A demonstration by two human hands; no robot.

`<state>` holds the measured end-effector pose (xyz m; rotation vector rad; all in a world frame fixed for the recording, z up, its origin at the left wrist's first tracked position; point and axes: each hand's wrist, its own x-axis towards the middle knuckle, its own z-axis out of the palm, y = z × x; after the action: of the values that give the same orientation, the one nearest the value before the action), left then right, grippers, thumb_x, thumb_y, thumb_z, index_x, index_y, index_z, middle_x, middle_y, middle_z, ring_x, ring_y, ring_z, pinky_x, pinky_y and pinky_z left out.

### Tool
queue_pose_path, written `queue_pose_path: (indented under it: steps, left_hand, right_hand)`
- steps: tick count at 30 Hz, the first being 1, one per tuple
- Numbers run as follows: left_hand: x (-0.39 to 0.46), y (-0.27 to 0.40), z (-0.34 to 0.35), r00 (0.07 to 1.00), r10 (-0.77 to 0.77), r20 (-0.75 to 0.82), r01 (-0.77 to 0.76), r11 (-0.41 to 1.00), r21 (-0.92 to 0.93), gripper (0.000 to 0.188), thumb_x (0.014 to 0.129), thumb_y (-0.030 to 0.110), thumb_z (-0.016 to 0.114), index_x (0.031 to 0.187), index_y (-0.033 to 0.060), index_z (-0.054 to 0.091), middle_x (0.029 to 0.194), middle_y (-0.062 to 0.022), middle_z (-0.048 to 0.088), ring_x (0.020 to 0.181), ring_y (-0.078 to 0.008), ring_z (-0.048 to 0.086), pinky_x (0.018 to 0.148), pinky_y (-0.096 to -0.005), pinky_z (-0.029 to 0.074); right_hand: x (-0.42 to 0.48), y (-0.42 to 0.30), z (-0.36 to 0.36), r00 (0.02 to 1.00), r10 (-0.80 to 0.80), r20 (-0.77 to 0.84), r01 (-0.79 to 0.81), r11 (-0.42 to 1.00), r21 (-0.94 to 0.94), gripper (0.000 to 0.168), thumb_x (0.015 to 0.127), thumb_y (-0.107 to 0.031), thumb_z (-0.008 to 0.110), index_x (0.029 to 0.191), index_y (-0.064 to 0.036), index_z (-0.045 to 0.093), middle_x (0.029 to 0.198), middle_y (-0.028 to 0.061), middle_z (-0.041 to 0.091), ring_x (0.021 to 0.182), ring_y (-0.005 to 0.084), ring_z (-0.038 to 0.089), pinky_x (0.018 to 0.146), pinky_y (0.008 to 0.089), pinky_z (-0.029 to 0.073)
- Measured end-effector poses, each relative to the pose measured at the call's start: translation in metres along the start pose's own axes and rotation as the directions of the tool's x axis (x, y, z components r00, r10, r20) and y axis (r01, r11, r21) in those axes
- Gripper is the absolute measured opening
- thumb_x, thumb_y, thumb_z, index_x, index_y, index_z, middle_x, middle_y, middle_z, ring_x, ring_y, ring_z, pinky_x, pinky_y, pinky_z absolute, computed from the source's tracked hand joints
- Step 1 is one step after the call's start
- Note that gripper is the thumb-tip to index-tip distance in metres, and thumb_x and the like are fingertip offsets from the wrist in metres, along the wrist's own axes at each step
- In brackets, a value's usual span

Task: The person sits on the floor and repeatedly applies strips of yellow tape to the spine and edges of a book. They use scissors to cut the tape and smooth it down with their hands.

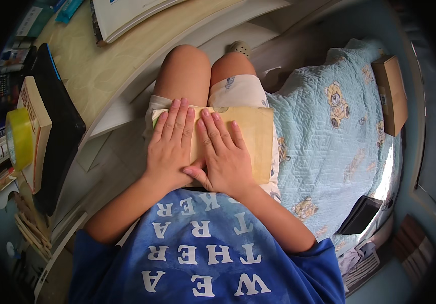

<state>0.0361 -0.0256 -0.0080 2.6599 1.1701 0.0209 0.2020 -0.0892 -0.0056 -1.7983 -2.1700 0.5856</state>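
A tan, paper-covered book (260, 146) lies across my lap, on the light printed shorts (237, 91). My left hand (168, 152) rests palm down on its left part, fingers straight and slightly apart. Just right of it, my right hand (223, 155) is spread flat over the book's middle, its thumb reaching toward the left hand. Neither hand is curled around anything. The palms and the cover beneath them are hidden, and a bit of green shows at the book's upper left edge.
Left is a desk (100, 76) with an open book (134, 15), a black flat case (60, 125), a thick paperback (37, 129) and a yellow tape roll (20, 138). On the right, a teddy-print quilt (313, 129) bears a cardboard box (390, 95) and a black object (360, 215).
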Motion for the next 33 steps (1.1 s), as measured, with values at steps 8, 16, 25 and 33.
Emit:
queue_pose_path:
  steps: [8,16,25,33]
  left_hand:
    - [0.006,-0.006,-0.005,0.998,-0.034,-0.058,0.033,0.999,-0.033,0.112,0.084,0.059,0.067,0.158,-0.0097,0.017,0.167,-0.0284,0.015,0.156,-0.0408,0.015,0.127,-0.0506,0.012]
    - [0.005,-0.005,0.004,0.997,-0.074,-0.039,0.075,0.997,0.034,0.104,0.086,0.055,0.063,0.156,-0.0101,0.023,0.167,-0.027,0.016,0.157,-0.0381,0.013,0.128,-0.0485,0.009]
    - [0.009,0.0,-0.002,0.998,-0.041,-0.045,0.04,0.999,-0.021,0.104,0.088,0.058,0.063,0.155,-0.0109,0.024,0.166,-0.0293,0.018,0.157,-0.0402,0.015,0.127,-0.0498,0.011]
    - [0.0,-0.022,-0.01,0.99,-0.091,-0.106,0.087,0.995,-0.046,0.104,0.092,0.057,0.062,0.158,-0.0095,0.016,0.166,-0.0298,0.016,0.155,-0.044,0.015,0.125,-0.0527,0.016]
  right_hand:
    - [-0.009,0.009,-0.008,0.99,0.133,-0.04,-0.135,0.99,-0.033,0.097,0.096,-0.071,0.041,0.154,0.007,0.035,0.164,0.0225,0.029,0.155,0.0358,0.024,0.124,0.0526,0.015]
    - [0.016,-0.001,0.007,0.999,0.021,-0.038,-0.022,1.0,-0.006,0.099,0.095,-0.072,0.041,0.154,0.007,0.036,0.164,0.0218,0.031,0.153,0.0351,0.028,0.124,0.0495,0.018]
    - [-0.005,0.021,-0.007,0.991,0.134,-0.026,-0.136,0.988,-0.07,0.096,0.097,-0.069,0.042,0.153,0.008,0.035,0.163,0.0236,0.031,0.154,0.0353,0.027,0.124,0.0492,0.018]
    - [-0.029,0.048,-0.025,0.967,0.238,-0.096,-0.255,0.931,-0.26,0.091,0.098,-0.063,0.046,0.155,0.006,0.033,0.164,0.0226,0.031,0.154,0.0366,0.026,0.124,0.0527,0.015]
